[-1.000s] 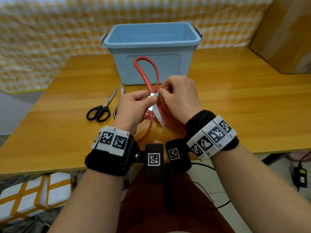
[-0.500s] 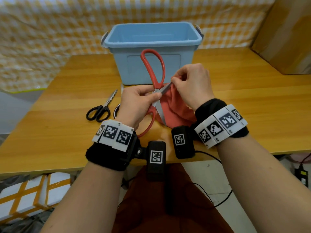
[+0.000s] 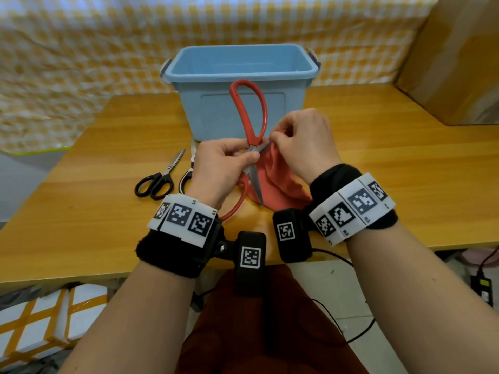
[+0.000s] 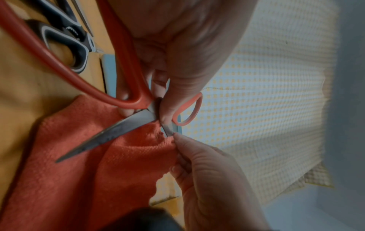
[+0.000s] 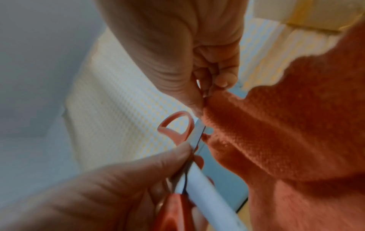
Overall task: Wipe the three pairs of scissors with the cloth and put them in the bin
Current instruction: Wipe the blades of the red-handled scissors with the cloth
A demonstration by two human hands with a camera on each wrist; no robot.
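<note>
1. Red scissors [image 3: 249, 122], centre of frame: blades spread, gripped at the pivot by left hand [image 3: 220, 168].
2. Cloth [image 3: 275, 182], pinched around one blade by right hand [image 3: 302, 141]; wiping under way.
3. Black scissors [image 3: 159, 176] and a third pair [image 4: 67, 37], lying centre-left on table [image 3: 378, 171], unwiped.
4. Bin [image 3: 240, 68], upper centre: apparently empty; three deposits remaining.

I can read no words, brand names or numbers anywhere. The only signs are black-and-white square code markers on the white bands [image 3: 186, 221] strapped behind my left hand [image 3: 220, 168] and behind my right hand [image 3: 303, 143], and on the black camera blocks [image 3: 251, 256] below my wrists. Tiny characters at the band edges are too small to read.
</note>
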